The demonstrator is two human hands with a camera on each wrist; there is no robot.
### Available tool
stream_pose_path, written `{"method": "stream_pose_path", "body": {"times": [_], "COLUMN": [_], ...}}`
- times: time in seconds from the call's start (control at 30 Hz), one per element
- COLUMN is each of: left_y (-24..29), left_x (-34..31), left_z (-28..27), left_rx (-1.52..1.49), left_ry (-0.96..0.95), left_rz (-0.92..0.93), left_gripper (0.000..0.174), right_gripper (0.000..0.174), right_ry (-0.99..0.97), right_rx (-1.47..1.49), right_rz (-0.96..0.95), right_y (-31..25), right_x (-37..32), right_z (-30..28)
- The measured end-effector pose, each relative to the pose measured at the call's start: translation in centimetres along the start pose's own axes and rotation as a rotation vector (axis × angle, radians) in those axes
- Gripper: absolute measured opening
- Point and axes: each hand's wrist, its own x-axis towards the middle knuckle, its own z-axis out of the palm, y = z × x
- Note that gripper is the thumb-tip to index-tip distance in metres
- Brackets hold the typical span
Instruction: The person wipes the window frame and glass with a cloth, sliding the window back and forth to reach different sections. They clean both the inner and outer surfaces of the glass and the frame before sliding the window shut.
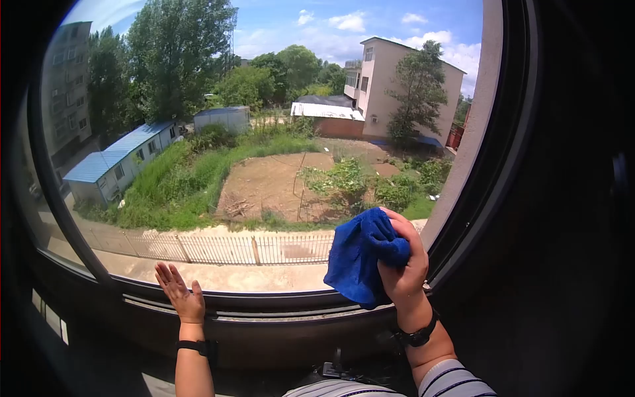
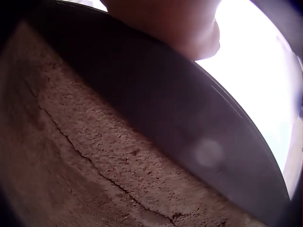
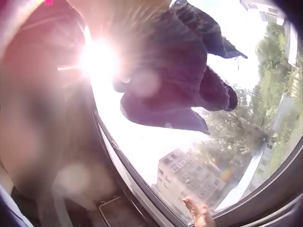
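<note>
My right hand (image 1: pixel 406 278) grips a bunched blue cloth (image 1: pixel 357 258) in front of the window pane, at the lower right of the head view. A loose part of the cloth hangs down to the left of the fingers. Against the bright sky in the right wrist view, the same cloth (image 3: pixel 163 90) looks dark, with ragged folds sticking out. My left hand (image 1: pixel 182 296) is raised at the bottom window frame (image 1: pixel 264 304), its fingers straight and nothing in it. Only a blurred part of that hand (image 2: pixel 175 28) shows in the left wrist view.
A dark upright frame bar (image 1: pixel 63 198) crosses the window's left side. Below the frame runs rough, cracked plaster (image 2: pixel 109 146). Outside are a railing fence (image 1: pixel 218 249), a garden plot and buildings. Strong sun glare (image 3: pixel 99 61) washes out part of the right wrist view.
</note>
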Motion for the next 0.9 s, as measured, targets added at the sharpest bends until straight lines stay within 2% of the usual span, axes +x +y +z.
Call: {"method": "stream_pose_path", "body": {"times": [0.03, 0.07, 0.1, 0.13, 0.23, 0.27, 0.37, 0.4, 0.43, 0.5, 0.63, 0.9], "left_y": [0.0, 0.0, 0.0, 0.1, 0.4, 0.4, 0.5, 0.8, 1.3, 1.7, 2.3, 3.3], "left_x": [0.0, -0.1, -0.2, -0.1, 0.0, 0.0, 0.0, 0.0, 0.2, 0.4, 0.8, 1.3], "left_z": [0.0, 0.0, 0.1, 0.2, 0.2, 0.2, -0.2, -0.3, -0.5, -0.8, -1.1, -1.3], "left_rx": [0.005, 0.007, 0.017, 0.013, 0.011, 0.014, 0.045, 0.045, 0.052, 0.055, 0.022, -0.045], "left_ry": [-0.006, 0.0, -0.005, 0.004, 0.011, 0.004, -0.012, 0.006, 0.028, 0.023, 0.047, 0.1], "left_rz": [-0.004, -0.006, -0.012, -0.011, -0.011, -0.019, -0.036, -0.066, -0.1, -0.154, -0.194, -0.274], "left_gripper": [0.069, 0.067, 0.066, 0.066, 0.064, 0.064, 0.066, 0.067, 0.069, 0.073, 0.072, 0.068], "right_gripper": [0.041, 0.039, 0.038, 0.042, 0.049, 0.05, 0.05, 0.045, 0.04, 0.036, 0.038, 0.033], "right_ry": [0.171, 0.28, 0.373, 0.487, 0.599, 0.619, 0.568, 0.605, 0.594, 0.651, 0.584, 0.54], "right_rx": [0.023, 0.032, 0.126, 0.162, 0.331, 0.315, 0.171, 0.223, 0.346, 0.37, 0.356, 0.414], "right_rz": [0.07, 0.224, 0.184, 0.269, 0.493, 0.488, 0.447, 0.496, 0.651, 0.633, 0.605, 0.628], "right_y": [1.0, 1.6, 2.5, 2.8, 7.5, 8.1, 8.4, 8.0, 9.6, 10.0, 10.7, 8.7], "right_x": [-1.5, -2.4, -2.6, -2.8, -5.8, -6.0, -5.7, -5.4, -6.9, -6.8, -7.3, -6.4], "right_z": [-2.0, -4.4, -6.2, -7.7, -12.2, -12.5, -13.5, -13.2, -14.4, -13.9, -14.2, -13.3]}}
